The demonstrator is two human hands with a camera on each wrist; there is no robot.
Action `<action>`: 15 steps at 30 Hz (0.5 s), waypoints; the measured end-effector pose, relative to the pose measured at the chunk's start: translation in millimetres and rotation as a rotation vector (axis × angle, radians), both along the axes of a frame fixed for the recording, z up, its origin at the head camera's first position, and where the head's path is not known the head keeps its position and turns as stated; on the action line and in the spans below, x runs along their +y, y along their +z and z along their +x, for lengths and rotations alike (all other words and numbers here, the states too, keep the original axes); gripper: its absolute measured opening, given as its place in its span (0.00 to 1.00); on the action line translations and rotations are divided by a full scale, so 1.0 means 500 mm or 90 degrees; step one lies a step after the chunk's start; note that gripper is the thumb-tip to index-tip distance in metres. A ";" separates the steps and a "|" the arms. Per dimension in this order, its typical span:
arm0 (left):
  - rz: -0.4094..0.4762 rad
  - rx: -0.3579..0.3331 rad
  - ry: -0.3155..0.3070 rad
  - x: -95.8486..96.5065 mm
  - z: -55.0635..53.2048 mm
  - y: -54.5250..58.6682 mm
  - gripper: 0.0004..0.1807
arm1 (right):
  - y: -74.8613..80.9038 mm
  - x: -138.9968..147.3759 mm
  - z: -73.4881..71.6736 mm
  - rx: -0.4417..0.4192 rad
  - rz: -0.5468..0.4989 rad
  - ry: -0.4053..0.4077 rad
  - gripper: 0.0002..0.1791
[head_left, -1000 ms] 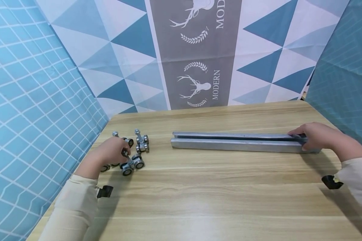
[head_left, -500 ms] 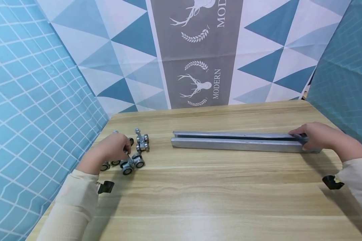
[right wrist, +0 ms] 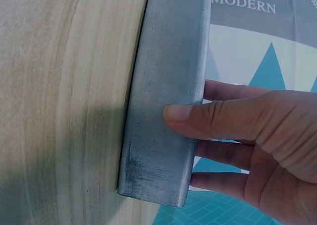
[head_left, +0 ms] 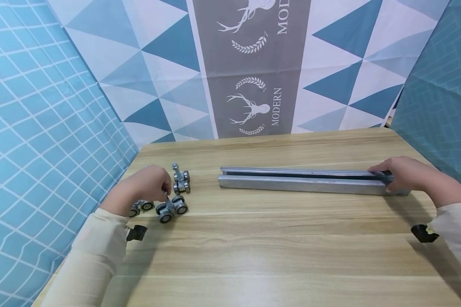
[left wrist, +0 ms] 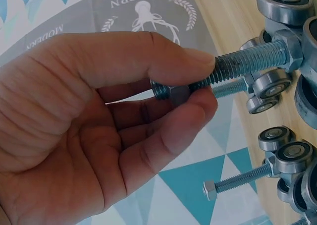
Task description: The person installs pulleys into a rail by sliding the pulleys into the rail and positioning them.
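My left hand (head_left: 147, 183) pinches the threaded bolt (left wrist: 247, 59) of a four-wheeled roller trolley (head_left: 171, 209) at the left of the table. In the left wrist view, thumb and fingers close around the bolt near its nut, and the wheels point away from the palm. At the table's right, my right hand (head_left: 409, 172) grips the near-right end of a long grey metal channel rail (head_left: 292, 184). The right wrist view has the thumb (right wrist: 179, 114) flat on the rail's side wall (right wrist: 166, 76), with fingers across its open slot side. The rail lies lengthwise, slot facing up.
Another trolley (head_left: 181, 182) stands just behind the held one, its bolt upright. One more trolley (head_left: 141, 207) sits left of it, partly hidden under my left hand. Patterned cloth (head_left: 169, 85) hangs behind the wooden table (head_left: 269, 251), and blue checked cloth (head_left: 42, 128) borders its left side.
My left hand has shifted slightly to the right, and the pinched trolley has moved a little right with it. The right hand and the rail stay in place.
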State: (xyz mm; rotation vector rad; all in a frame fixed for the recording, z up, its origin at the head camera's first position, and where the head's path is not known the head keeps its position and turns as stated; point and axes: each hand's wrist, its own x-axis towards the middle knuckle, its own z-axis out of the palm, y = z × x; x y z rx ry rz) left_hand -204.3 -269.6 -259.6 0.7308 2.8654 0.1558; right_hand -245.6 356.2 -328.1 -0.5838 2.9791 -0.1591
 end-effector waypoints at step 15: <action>0.018 0.039 -0.065 0.060 -0.030 0.045 0.09 | -0.001 0.001 0.003 0.006 0.004 -0.003 0.35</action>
